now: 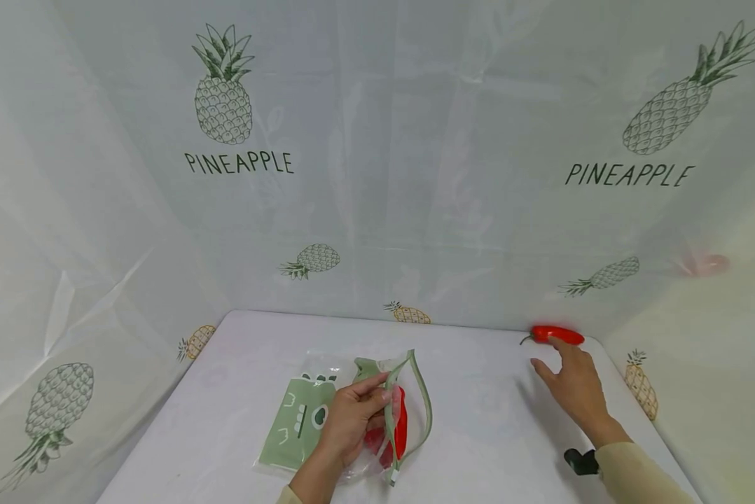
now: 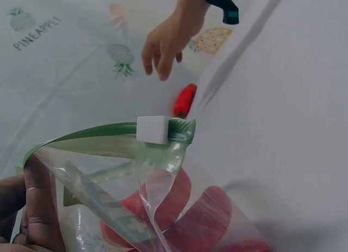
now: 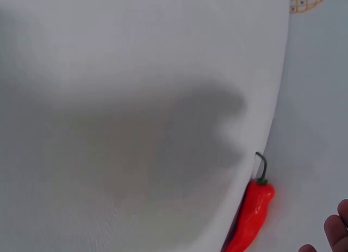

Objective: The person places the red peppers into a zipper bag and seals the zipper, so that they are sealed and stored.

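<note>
My left hand (image 1: 352,416) pinches the green rim of a clear zip bag (image 1: 424,399), whose mouth gapes toward the right. Inside the bag lie several red peppers (image 2: 204,219), seen through the plastic, and a white slider (image 2: 153,129) sits on its zip. Over at the far right corner, my right hand (image 1: 576,385) reaches above the table with thumb and fingers spread apart. Its fingertips overlap a red chili pepper (image 1: 557,334) with a green stem in the head view. The right wrist view has this pepper at the table edge, fingertips (image 3: 336,230) beside it.
A flat green bag with a cartoon face (image 1: 292,423) lies under and left of my left hand. The white table (image 1: 478,420) meets a pineapple-print curtain (image 1: 415,175) along its back and sides. A dark wrist-camera mount (image 1: 580,461) sticks out from my right wrist.
</note>
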Action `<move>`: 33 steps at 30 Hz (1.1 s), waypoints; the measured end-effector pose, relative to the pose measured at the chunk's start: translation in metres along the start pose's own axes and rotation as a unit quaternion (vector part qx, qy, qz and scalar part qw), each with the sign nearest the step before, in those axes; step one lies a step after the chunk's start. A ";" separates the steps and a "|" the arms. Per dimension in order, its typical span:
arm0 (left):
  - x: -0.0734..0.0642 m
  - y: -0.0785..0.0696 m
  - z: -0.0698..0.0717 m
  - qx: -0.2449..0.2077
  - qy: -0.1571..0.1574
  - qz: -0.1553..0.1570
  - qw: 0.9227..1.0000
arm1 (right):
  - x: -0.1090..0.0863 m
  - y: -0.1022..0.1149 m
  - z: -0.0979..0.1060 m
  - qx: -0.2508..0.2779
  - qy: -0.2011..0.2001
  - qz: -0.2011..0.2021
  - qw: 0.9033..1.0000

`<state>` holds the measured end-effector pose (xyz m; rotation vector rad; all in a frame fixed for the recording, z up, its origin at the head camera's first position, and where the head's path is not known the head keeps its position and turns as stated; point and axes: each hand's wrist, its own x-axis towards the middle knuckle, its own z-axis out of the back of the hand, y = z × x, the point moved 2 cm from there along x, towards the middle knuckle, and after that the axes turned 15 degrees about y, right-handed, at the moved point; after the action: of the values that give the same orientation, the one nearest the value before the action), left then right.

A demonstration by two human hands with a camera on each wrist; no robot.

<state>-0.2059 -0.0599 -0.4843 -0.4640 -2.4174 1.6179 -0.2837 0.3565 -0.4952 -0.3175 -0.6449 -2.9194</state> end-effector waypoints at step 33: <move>0.002 0.004 0.001 0.010 0.005 0.014 1.000 | 0.039 -0.084 -0.012 -0.123 0.026 -0.013 0.992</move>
<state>-0.2075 -0.0587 -0.4888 -0.5031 -2.3967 1.6458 -0.3380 0.4241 -0.5304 -0.2582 -0.2831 -3.0230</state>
